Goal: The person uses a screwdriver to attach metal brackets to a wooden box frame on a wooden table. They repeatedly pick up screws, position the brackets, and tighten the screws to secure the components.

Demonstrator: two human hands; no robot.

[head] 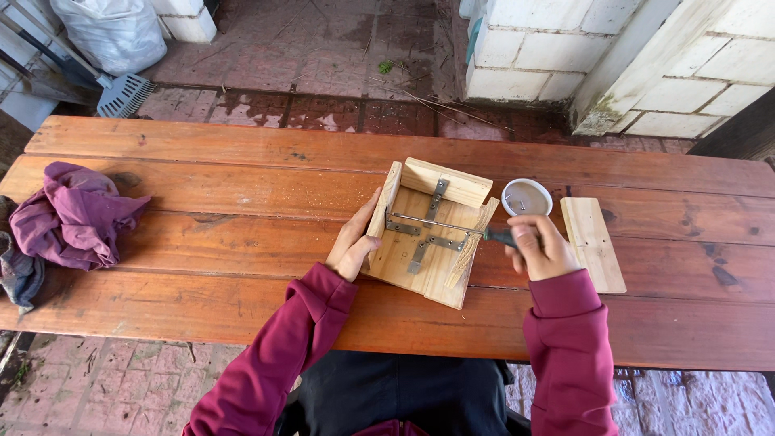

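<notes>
A small open wooden box (pixel 428 230) of pale boards lies on the wooden table (pixel 242 169), with metal angle brackets screwed inside it. My left hand (pixel 353 242) grips the box's left wall and steadies it. My right hand (pixel 542 246) is closed around a screwdriver (pixel 452 226) with a dark green handle. Its thin metal shaft reaches left across the box to a bracket by the left wall.
A small white round cup (pixel 526 197) with small metal pieces inside stands just right of the box. A loose pale board (pixel 593 242) lies further right. A crumpled purple cloth (pixel 73 214) sits at the table's left end. Behind the table are wet brick paving and white block walls.
</notes>
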